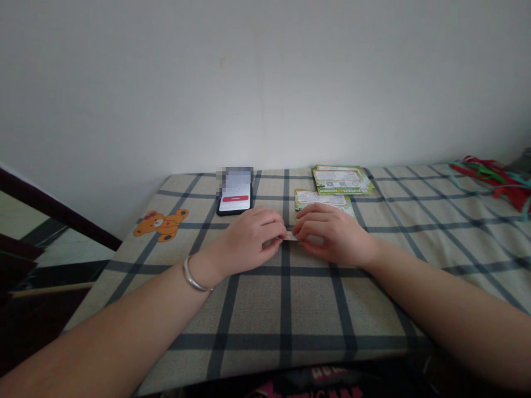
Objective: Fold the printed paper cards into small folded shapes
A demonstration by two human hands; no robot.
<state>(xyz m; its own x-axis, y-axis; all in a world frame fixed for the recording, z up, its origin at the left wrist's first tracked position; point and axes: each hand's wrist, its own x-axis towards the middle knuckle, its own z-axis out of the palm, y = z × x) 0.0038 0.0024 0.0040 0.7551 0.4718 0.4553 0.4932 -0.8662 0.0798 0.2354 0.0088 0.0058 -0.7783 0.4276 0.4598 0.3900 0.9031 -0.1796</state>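
My left hand (pixel 249 237) and right hand (pixel 332 235) met on the cloth (pixel 290 309). The fingertips of both were pinched tight on a small paper strip (pixel 290 236) lying flat between them. I judged it already folded narrow, with creasing left to do. Cards (pixel 340 179) lay loose beyond it near the phone (pixel 235 196), ribbons (pixel 498 177) far right, nothing boxed.

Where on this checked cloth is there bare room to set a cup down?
Crowded: the far middle, where the phone, the leaflets, and the left hand and right hand, pinching a paper strip, sit close together. Bare: the cloth on the near side of the hands, and the wide stretch between the leaflets and the ribbons.
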